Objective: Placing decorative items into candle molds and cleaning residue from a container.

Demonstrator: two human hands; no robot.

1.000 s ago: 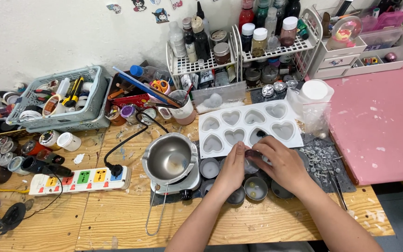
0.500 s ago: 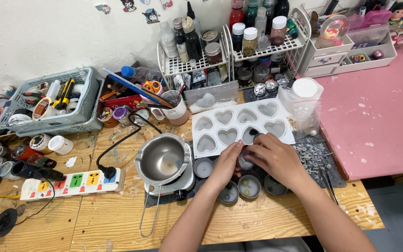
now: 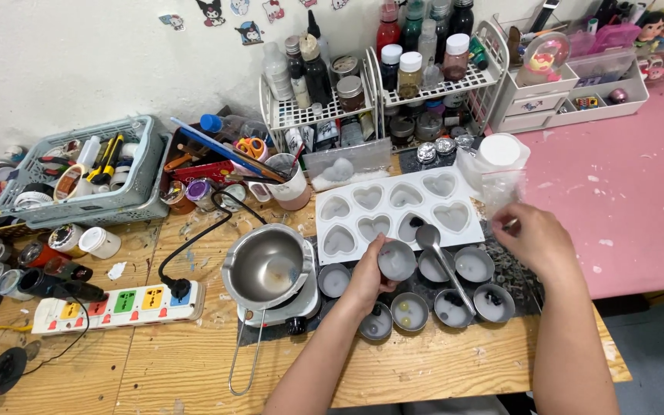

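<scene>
- head view, looking down on a cluttered light wooden plank workbench [image 3: 194,361], with a pink-topped table [image 3: 624,192] touching its right end.
- grey plastic slatted basket [image 3: 86,173] packed with tools and tape rolls sits at the back left.
- white silicone tray of eight heart-shaped moulds [image 3: 393,211] lies mid-bench, just behind the hands.
- shiny steel melting pot with a long wire handle [image 3: 268,265] rests on a small white hot plate, left of the mould tray.
- white power strip with coloured sockets [image 3: 113,303] lies near the left front, with a black plug in it.
- left hand [image 3: 366,277] is curled, its fingers closed around a small round metal tin cup [image 3: 397,260], lifted and tipped slightly just in front of the mould tray.
- right hand [image 3: 538,242] hovers near the bench's right edge, fingers loosely bent toward a clear plastic bag [image 3: 501,184]; whether it grips anything, i cannot tell.
- long-handled metal spoon [image 3: 441,257] lies across a cluster of similar tin cups [image 3: 474,265] between the two hands.
</scene>
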